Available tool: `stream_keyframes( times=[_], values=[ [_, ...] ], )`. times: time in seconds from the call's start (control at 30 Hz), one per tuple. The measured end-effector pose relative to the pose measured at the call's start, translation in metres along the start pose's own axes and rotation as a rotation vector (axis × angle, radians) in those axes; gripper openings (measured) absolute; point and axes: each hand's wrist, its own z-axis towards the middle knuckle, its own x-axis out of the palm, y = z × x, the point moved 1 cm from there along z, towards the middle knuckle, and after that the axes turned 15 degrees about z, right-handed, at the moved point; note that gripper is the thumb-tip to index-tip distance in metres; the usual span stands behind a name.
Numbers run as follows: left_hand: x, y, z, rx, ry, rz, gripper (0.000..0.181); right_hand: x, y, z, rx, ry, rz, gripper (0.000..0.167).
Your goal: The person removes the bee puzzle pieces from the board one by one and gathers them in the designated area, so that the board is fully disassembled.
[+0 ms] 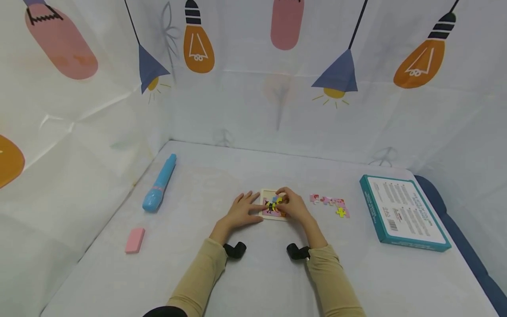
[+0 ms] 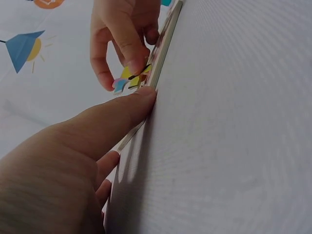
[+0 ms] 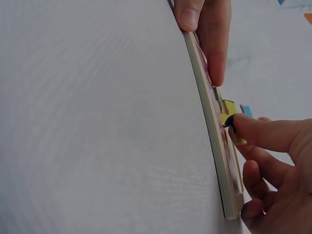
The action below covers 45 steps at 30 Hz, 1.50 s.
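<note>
A small jigsaw puzzle in a pale frame [image 1: 266, 192] lies on the table, partly filled with pink and yellow printed pieces. My left hand [image 1: 242, 211] rests at its left side with fingers spread; the thumb touches the near edge and the index finger reaches over the picture. From the right, my right hand [image 1: 294, 205] pinches a yellow jigsaw piece [image 3: 228, 107] between thumb and fingers. In the left wrist view this piece is tilted up from the board, with a blue part [image 2: 119, 87] beside the yellow. The fingers partly hide the board's right half.
Several loose jigsaw pieces [image 1: 340, 203] lie right of the frame. Further right sits a teal and white box [image 1: 404, 211]. At the left are a blue microphone-shaped object [image 1: 160, 185] and a pink block [image 1: 135, 240]. White printed sheets [image 1: 245, 110] hang behind the table.
</note>
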Motion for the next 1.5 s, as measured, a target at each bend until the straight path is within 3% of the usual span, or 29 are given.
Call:
stream_keyframes(
  times=[0.3,0.5,0.7,0.9,1.13,1.5],
  values=[
    [0.001,0.003,0.005,-0.011,0.011,0.030,0.051,-0.019,-0.005,-0.006,0.030,-0.066,0.172,0.036],
    [0.002,0.003,0.001,-0.006,0.002,0.024,0.056,-0.041,-0.016,-0.017,0.065,-0.143,0.203,0.037],
    [0.004,0.002,0.001,-0.012,0.000,0.037,0.057,-0.066,-0.027,-0.033,0.158,-0.223,0.196,0.036],
    [0.004,0.002,0.001,-0.016,-0.022,0.024,0.058,-0.085,-0.033,-0.050,0.198,-0.310,0.141,0.038],
    [0.004,0.003,0.000,-0.022,-0.019,0.026,0.058,-0.094,-0.040,-0.061,0.249,-0.411,0.036,0.035],
    [0.006,0.004,0.002,-0.016,-0.021,0.025,0.058,-0.097,-0.042,-0.066,0.324,-0.463,-0.060,0.026]
  ],
)
